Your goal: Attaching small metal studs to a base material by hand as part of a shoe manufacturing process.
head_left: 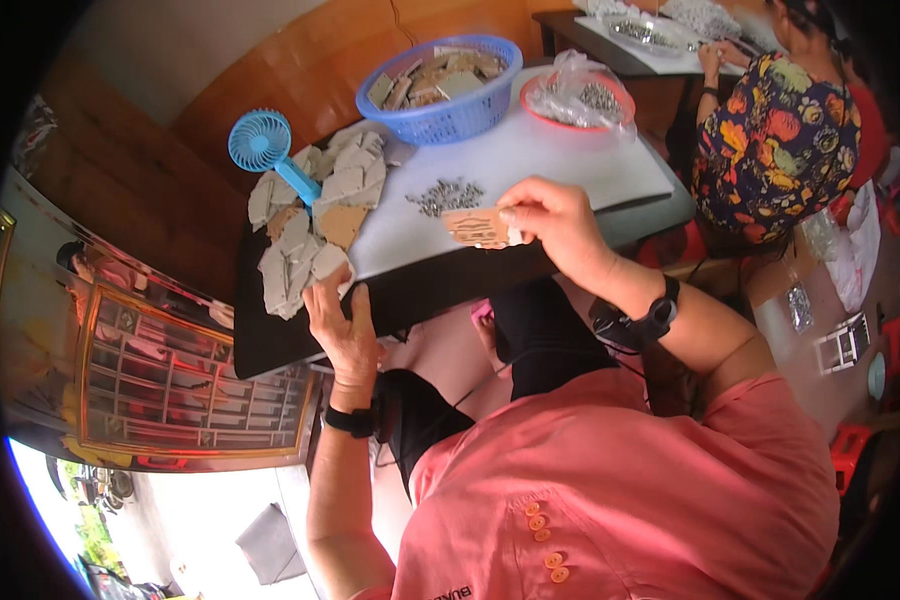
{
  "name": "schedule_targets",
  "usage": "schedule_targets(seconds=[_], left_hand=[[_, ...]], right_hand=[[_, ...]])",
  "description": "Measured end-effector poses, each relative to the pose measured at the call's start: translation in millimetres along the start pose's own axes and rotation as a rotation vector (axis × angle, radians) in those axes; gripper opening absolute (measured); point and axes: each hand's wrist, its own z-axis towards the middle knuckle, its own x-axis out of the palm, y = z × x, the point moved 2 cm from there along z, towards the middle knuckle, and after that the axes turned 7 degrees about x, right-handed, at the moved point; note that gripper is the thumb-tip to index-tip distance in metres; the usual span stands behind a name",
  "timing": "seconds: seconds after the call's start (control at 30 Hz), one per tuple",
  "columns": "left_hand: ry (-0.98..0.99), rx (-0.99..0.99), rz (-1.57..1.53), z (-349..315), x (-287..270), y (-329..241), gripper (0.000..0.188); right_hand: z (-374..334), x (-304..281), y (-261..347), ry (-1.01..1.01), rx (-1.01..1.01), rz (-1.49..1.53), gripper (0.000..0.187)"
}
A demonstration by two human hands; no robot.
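My right hand point(560, 222) pinches a brown card point(473, 228) by its right end, above the front edge of the white board point(400, 250). Small dark metal pieces sit in rows on the card; their exact kind is too small to make out. Just behind it lies a loose heap of small shiny metal pieces point(440, 196). At the left, my left hand point(342, 328) has its thumb apart from the fingers, and its fingertips touch the near edge of a pile of grey cards point(288, 265). Whether a card is between those fingers is hard to see.
A blue handheld fan point(261, 141) rests on the pile. Behind stand a blue plastic basket point(440, 125) full of cards and a red basin point(545, 118) with metal pieces and a clear bag. A co-worker in a flowered top point(778, 145) works at another table, far right.
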Motion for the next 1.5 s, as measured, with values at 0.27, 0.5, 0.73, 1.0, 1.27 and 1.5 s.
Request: schedule_targets(seconds=[0.27,0.5,0.73,1.0,1.27,1.5], left_hand=[[-0.055,0.082,0.151,-9,16,11,0.043],[-0.082,-0.031,0.160,-9,14,14,0.047],[-0.117,-0.060,0.177,-8,15,12,0.040],[-0.115,-0.051,0.217,-7,15,10,0.039],[-0.101,-0.038,0.212,-10,14,11,0.043],[-0.076,-0.027,0.214,-13,15,12,0.042]], right_hand=[[170,-17,67,-0.074,-0.053,0.125,0.006],[225,-6,46,-0.040,-0.177,-1.026,0.028],[238,9,34,-0.052,-0.307,-1.127,0.036],[241,12,41,0.100,-0.131,-1.280,0.033],[156,11,103,0.156,-0.341,-0.516,0.029],[16,8,195,0.420,-0.432,-0.031,0.024]])
